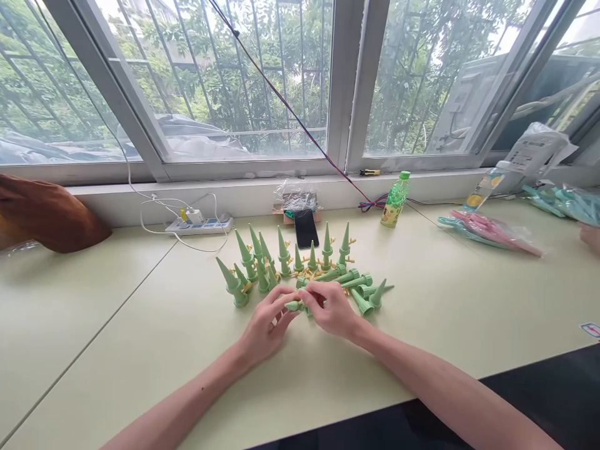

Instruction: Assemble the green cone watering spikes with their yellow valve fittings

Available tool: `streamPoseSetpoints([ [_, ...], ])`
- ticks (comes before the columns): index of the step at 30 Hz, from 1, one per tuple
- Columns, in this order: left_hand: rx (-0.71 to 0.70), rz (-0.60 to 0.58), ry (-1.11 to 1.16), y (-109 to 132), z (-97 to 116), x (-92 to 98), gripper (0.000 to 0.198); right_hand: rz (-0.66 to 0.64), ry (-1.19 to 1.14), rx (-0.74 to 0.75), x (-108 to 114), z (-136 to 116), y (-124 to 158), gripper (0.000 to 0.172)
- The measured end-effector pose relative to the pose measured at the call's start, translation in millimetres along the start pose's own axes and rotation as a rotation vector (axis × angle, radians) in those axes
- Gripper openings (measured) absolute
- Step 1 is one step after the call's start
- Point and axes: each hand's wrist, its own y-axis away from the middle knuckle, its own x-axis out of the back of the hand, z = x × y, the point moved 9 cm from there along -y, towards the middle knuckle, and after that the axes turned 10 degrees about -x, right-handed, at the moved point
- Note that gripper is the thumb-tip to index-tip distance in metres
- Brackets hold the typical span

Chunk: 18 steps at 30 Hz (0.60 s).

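Both my hands meet over the pale green table [140,337], pinching one green cone-shaped plastic spike [296,305] lying sideways between them. My left hand [268,325] holds its left end with curled fingers. My right hand [334,309] grips the other end, fingers closed. Just beyond them stand several upright green spikes [262,262] with small yellow parts. More spikes lie on their sides in a pile [359,287] to the right.
A black phone [306,228] lies behind the spikes, a white power strip [199,224] with cables at the left, a green drink bottle [395,200] at the right. Plastic bags [492,230] and another person's hand [591,237] are far right. A brown cloth [47,215] sits far left.
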Motion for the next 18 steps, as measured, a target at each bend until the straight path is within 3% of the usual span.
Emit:
streamPoseSetpoints([
  [6,0.088,0.122,-0.119,-4.6,0.8,12.9,0.021,0.051,0.017,-0.016,7.7,1.0,-2.4,0.041],
  [11,0.327,0.224,0.075,3.0,-15.4,15.4,0.031,0.135,0.000,-0.041,19.0,3.2,-2.4,0.036],
  [13,0.418,0.208,0.208,6.9,-23.6,8.3,0.041,0.143,-0.004,-0.036,20.3,3.2,-2.0,0.035],
  [18,0.575,0.024,0.603,10.9,-30.0,-24.7,0.054,0.106,0.013,-0.007,16.4,1.7,-1.5,0.034],
])
